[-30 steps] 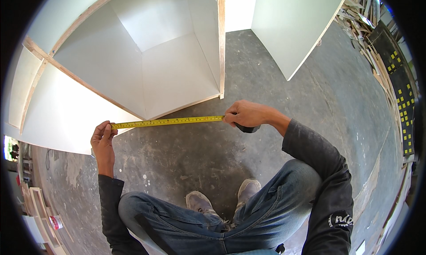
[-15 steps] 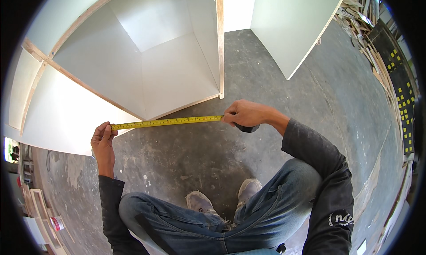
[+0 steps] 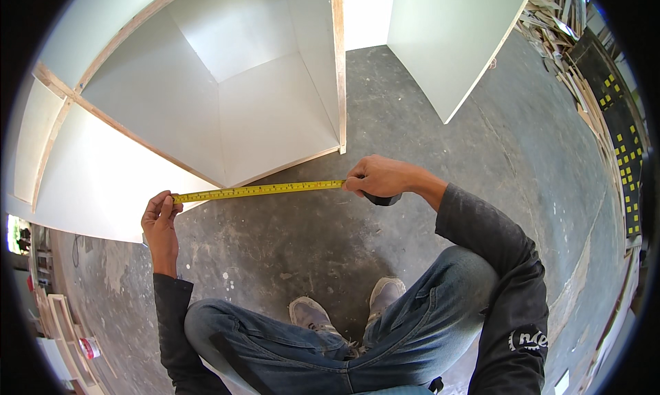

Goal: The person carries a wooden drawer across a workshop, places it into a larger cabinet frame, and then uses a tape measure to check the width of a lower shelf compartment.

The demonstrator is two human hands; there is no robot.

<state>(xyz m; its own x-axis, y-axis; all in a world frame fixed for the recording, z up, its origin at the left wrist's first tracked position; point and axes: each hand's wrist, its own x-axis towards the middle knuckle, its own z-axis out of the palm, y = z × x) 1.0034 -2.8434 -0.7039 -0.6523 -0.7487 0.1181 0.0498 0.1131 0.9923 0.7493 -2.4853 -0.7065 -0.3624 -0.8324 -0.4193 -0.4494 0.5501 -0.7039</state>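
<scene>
A yellow tape measure point(image 3: 265, 189) is pulled out nearly level between my two hands. My left hand point(image 3: 159, 223) pinches its free end between thumb and fingers. On the other side, my right hand point(image 3: 385, 176) grips the tape by its dark case, which shows only in part below the palm. Just beyond the blade stands a pale, open-fronted cabinet point(image 3: 275, 113) with bare wood edges. The blade passes in front of the cabinet's near lower corner; whether it touches there I cannot tell.
A pale panel point(image 3: 454, 44) stands upright at the far right of the cabinet. Scrap wood point(image 3: 557, 58) is piled along the right, beside a black board with yellow squares point(image 3: 627, 175). Wooden frames point(image 3: 65, 326) lie at the lower left on the grey concrete floor point(image 3: 509, 182).
</scene>
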